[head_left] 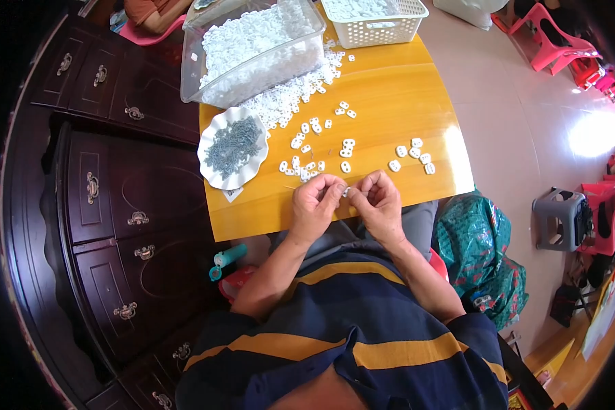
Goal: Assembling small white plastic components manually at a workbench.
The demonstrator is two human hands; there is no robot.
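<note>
Close to the table's near edge, my left hand [316,205] and my right hand [378,209] meet fingertip to fingertip, both closed in a pinch. Between them shows a small white two-holed piece [346,193], partly hidden by the fingers. Just beyond lie more such white pieces: a loose cluster [298,164] ahead of my left hand, a short column [347,148] in the middle, and a group [415,152] to the right. To the left, a white scalloped plate [207,171] carries a heap of small dark grey parts [234,145], too small to name.
A clear plastic bin [253,82] full of white pieces stands at the far left, with spilled pieces [287,99] alongside. Behind it is a white basket [383,31]. Dark wooden drawers [102,178] flank the table's left; a green bag [478,246] sits at the right.
</note>
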